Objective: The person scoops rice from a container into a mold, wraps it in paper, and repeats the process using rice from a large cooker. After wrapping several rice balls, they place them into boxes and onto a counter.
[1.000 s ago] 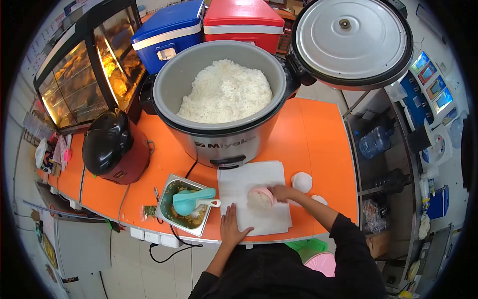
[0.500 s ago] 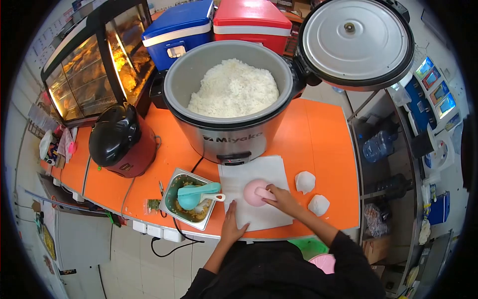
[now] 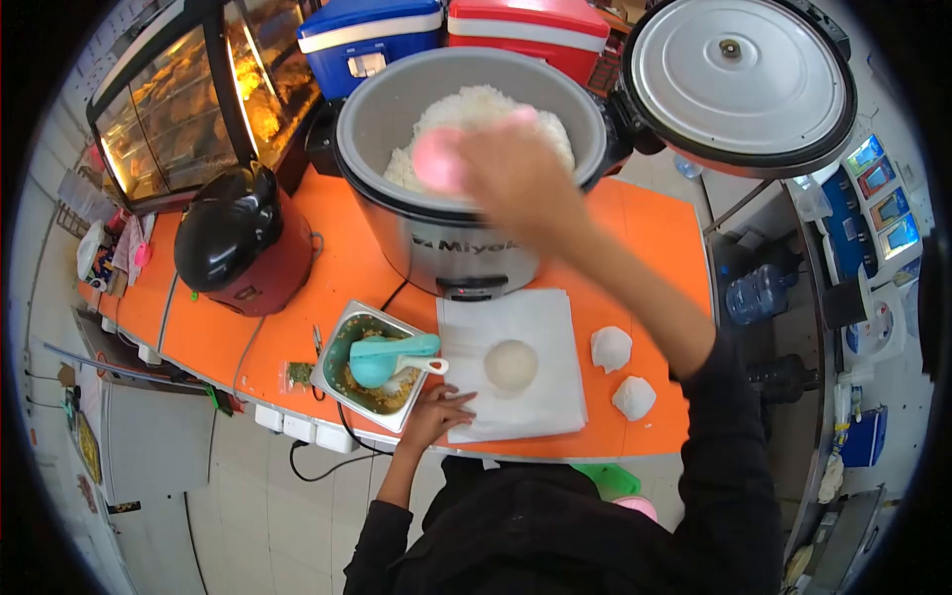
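Observation:
My right hand (image 3: pixel 516 183), blurred by motion, holds a pink scoop (image 3: pixel 439 160) over the white rice (image 3: pixel 476 107) in the large silver cooker (image 3: pixel 382 203). On a stack of white paper (image 3: pixel 531 416) lies a round mound of rice (image 3: pixel 511 367). My left hand (image 3: pixel 436 415) rests at the paper's left edge with its fingers apart, holding nothing. Just beyond it, a metal container (image 3: pixel 396 423) of yellowish food bears a turquoise scoop (image 3: pixel 373 365) and a white-handled utensil (image 3: pixel 431 365).
Two white wrapped bundles (image 3: pixel 611 349) sit on the orange table (image 3: pixel 654 248). A black and red cooker (image 3: pixel 238 243) stands left, near a lit food cabinet (image 3: pixel 164 129). Blue (image 3: pixel 367 40) and red (image 3: pixel 531 33) coolers stand behind. The round lid (image 3: pixel 739 89) hangs open at right.
My right hand has lifted the pink scoop from the paper up over the rice, uncovering the round mound. My left hand has moved slightly left and up, toward the metal container.

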`<state>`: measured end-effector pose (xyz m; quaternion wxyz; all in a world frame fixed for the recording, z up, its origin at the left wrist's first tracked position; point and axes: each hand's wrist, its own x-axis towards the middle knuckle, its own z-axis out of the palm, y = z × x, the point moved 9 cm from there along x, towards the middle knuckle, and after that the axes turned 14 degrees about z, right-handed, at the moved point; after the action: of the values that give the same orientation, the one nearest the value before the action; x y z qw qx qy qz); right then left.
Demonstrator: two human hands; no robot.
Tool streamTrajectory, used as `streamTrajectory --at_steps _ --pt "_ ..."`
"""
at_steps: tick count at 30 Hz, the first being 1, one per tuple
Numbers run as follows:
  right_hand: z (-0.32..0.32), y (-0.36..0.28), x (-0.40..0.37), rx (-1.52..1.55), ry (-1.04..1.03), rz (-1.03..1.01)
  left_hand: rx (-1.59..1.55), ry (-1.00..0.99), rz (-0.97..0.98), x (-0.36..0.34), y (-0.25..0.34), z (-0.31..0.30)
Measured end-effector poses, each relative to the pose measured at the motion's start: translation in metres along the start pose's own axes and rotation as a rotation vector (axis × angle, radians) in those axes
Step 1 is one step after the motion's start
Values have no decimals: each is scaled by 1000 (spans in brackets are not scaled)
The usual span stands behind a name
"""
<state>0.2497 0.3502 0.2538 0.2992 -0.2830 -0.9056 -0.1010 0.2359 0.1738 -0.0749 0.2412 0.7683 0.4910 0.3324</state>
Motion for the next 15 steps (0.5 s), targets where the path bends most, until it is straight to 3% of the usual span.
streamTrajectory --at_steps 1,3,4,6,7,9,10,11,13,14,15 --pt "6 -24 -57 223 18 -158 -11 13 -12 1 1 0" --pt "69 -64 -196 434 -356 -222 -50 -19 -86 0 -5 5" --pt "75 -71 -232 465 -546 -20 -50 -15 -86 4 7 4" --pt "102 -62 -288 354 -548 77 393 217 -33 14 48 -30" --pt "123 -50 -310 327 -622 174 395 216 -32 8 53 -22" --pt "141 -42 -335 305 -698 277 195 117 481 -5 115 7" --pt "141 -38 -340 474 -651 386 218 -388 127 2 84 50" --pt "137 -35 -345 643 -598 492 219 -393 125 -2 76 65" --pt "126 -51 -357 600 -570 385 343 176 -124 -19 28 50" --pt "118 -64 -365 551 -552 275 -65 293 -447 -38 -2 63" --pt "116 -67 -378 550 -550 278 -65 290 -445 -37 0 62"
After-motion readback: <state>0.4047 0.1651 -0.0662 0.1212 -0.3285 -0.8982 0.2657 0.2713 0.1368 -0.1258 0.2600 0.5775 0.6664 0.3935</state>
